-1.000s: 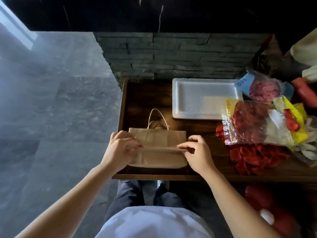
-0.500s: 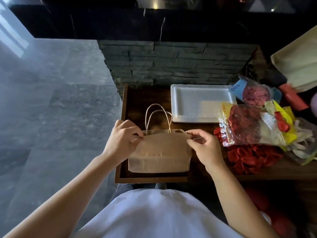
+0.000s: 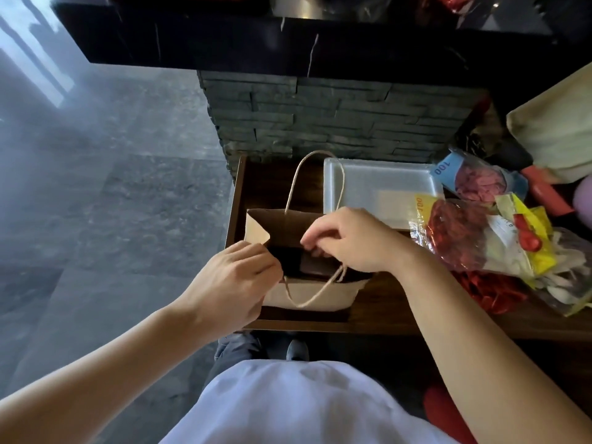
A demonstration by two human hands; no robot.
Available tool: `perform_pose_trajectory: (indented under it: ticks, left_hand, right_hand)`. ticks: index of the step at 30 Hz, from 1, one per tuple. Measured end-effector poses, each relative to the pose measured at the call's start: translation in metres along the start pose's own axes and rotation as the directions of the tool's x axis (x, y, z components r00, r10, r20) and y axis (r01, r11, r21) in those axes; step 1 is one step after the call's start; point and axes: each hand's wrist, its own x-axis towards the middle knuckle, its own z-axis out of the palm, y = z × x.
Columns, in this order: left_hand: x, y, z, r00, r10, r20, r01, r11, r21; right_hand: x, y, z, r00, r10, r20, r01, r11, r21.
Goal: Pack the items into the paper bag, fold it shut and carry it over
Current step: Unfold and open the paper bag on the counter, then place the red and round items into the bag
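Brown paper bag (image 3: pixel 315 293) upright on dark wooden table (image 3: pixel 384 312), mouth open, near front-left edge. Left hand (image 3: pixel 230 283) pinching near-side rim at left corner. Right hand (image 3: pixel 349 240) over bag mouth, fingers curled inside; whether gripping anything, cannot tell. Twine handles (image 3: pixel 315 184): one arched over far rim, one draped over near wall. White foam tray (image 3: pixel 381 190) behind bag; balloon packets (image 3: pixel 480 238) at right.

Dark wooden table (image 3: pixel 381 310), paper bag (image 3: pixel 315 294), white foam tray (image 3: pixel 381 184), balloon packets (image 3: pixel 480 238)
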Motion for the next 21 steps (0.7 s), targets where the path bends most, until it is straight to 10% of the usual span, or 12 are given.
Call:
perform_pose_trajectory:
  ticks: [4,15,21]
  left_hand:
    - [-0.012,0.025,-0.012,0.983,0.049,0.175,-0.043,0.998,-0.039]
    - [-0.019,0.047,-0.028,0.900,-0.091,0.427,0.099,0.995,0.003]
    - [0.012,0.054,-0.021,0.700,-0.361,0.616,0.420,0.906,0.054]
  right_hand:
    - [0.020,-0.010,0.019,0.918,0.188,0.350,-0.057,0.934,-0.352]
    - [0.020,0.009,0.034,0.868,0.403,0.289,-0.092,0.703,-0.705]
    - [0.017,0.002,0.039,0.872,0.396,0.288,-0.090,0.709,-0.700]
